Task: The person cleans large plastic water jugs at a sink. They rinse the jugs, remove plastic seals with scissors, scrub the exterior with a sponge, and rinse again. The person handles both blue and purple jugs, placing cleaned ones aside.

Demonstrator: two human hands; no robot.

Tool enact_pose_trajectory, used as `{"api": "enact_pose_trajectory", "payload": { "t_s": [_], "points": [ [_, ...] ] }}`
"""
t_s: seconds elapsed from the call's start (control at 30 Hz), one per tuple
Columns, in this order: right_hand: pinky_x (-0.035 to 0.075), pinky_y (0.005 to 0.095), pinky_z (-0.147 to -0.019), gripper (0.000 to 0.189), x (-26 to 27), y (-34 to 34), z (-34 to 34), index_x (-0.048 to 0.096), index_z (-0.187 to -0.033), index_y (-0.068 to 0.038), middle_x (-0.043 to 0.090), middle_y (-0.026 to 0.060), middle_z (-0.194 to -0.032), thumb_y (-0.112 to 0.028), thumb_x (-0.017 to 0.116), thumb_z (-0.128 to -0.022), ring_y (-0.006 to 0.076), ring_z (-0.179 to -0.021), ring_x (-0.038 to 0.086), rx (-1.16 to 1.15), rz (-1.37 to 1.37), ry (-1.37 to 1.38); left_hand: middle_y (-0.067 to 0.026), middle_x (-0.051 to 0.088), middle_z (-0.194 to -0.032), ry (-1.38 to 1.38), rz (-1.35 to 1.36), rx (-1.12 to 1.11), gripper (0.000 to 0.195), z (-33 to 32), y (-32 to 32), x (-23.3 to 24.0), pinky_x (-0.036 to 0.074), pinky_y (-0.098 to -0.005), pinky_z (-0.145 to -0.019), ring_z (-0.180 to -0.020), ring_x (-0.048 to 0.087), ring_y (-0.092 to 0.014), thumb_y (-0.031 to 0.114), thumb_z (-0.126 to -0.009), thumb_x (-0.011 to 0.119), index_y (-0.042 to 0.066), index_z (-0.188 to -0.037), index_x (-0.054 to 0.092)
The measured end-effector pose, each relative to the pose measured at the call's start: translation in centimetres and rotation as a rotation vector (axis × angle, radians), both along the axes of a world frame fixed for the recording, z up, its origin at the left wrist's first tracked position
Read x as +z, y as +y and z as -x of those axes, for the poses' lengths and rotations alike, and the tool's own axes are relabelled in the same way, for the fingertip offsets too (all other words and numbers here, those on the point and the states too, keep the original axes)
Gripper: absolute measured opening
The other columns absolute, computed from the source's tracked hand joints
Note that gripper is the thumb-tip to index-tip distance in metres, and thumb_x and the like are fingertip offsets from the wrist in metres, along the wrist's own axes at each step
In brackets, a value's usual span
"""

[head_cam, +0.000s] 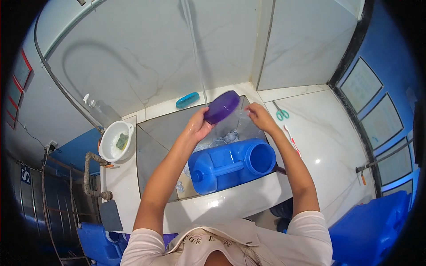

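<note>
My left hand grips a round purple lid by its near left edge, tilted above the sink basin. A thin stream of water falls from above to the lid's left side. Just right of the lid is my right hand, fingers bent. Something whitish and translucent shows at its fingertips; whether it is water or a held piece I cannot tell. Below both hands a blue plastic water jug lies on its side in the basin, its wide mouth facing right. Crumpled pale plastic lies behind the jug.
A teal brush rests on the back ledge. Left stand a white bowl with a sponge and a spray bottle. Scissors and a red-and-white toothbrush lie on the right counter. Blue containers flank me.
</note>
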State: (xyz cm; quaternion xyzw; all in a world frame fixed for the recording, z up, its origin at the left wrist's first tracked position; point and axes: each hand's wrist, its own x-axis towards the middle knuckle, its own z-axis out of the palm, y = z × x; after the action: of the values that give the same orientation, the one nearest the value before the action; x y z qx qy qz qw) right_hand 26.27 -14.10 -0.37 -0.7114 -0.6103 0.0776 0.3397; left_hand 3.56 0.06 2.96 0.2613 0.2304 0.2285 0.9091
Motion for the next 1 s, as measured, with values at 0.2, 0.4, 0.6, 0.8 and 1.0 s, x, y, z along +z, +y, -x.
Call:
{"api": "enact_pose_trajectory", "payload": {
  "t_s": [0.2, 0.4, 0.6, 0.8, 1.0],
  "points": [
    [0.044, 0.0378, -0.093, 0.022, 8.0, -4.8, 5.8, 0.062, -0.103, -0.007, 0.056, 0.0118, -0.111, 0.001, 0.057, -0.083, 0.0248, -0.109, 0.053, 0.21, -0.25, 0.16, -0.0226, 0.055, -0.112, -0.009, 0.067, -0.016, 0.029, 0.4, -1.9, -2.3, 0.057, -0.038, -0.082, -0.098, 0.06, -0.032, 0.009, -0.096, 0.04, -0.011, -0.116, 0.045],
    [0.037, 0.0489, -0.103, 0.036, 11.0, -7.1, 8.8, 0.058, -0.107, -0.01, 0.052, 0.0161, -0.117, 0.003, 0.062, -0.074, 0.0333, -0.111, 0.05, 0.32, -0.461, -0.425, -0.0238, 0.057, -0.111, -0.102, 0.112, -0.199, 0.03, -0.2, -6.1, 0.5, 0.054, -0.0422, -0.086, -0.099, 0.062, -0.034, 0.009, -0.094, 0.043, -0.013, -0.114, 0.048],
    [0.043, 0.0456, -0.084, 0.047, 11.5, -10.8, 7.7, 0.055, -0.108, -0.008, 0.055, 0.0121, -0.113, -0.006, 0.072, -0.064, 0.0308, -0.094, 0.054, 0.306, -0.083, -0.34, -0.0227, 0.058, -0.113, 0.099, 0.002, -0.37, 0.039, -0.6, -7.0, -1.9, 0.052, -0.0416, -0.089, -0.101, 0.061, -0.031, 0.024, -0.095, 0.047, -0.007, -0.118, 0.05],
    [0.044, 0.0417, -0.081, 0.067, 2.4, -15.5, 6.5, 0.054, -0.121, -0.008, 0.054, 0.0138, -0.121, -0.007, 0.077, -0.058, 0.0302, -0.094, 0.054, -0.035, -0.135, -0.518, -0.0257, 0.064, -0.099, 0.81, -1.801, -0.43, 0.05, 2.5, -13.1, -1.3, 0.052, -0.0397, -0.079, -0.093, 0.065, -0.033, 0.039, -0.087, 0.057, 0.0, -0.118, 0.054],
    [0.035, 0.0527, -0.095, 0.075, -2.1, -16.6, 12.6, 0.046, -0.136, -0.014, 0.051, 0.0177, -0.124, -0.05, 0.068, -0.073, 0.0378, -0.108, 0.049, -0.055, 0.104, -0.342, -0.0149, 0.066, -0.072, 0.906, -2.063, -0.526, 0.034, 5.3, -14.0, -4.9, 0.053, -0.0451, -0.059, -0.066, 0.066, -0.035, 0.031, -0.076, 0.07, 0.002, -0.091, 0.058]
  ]
}}
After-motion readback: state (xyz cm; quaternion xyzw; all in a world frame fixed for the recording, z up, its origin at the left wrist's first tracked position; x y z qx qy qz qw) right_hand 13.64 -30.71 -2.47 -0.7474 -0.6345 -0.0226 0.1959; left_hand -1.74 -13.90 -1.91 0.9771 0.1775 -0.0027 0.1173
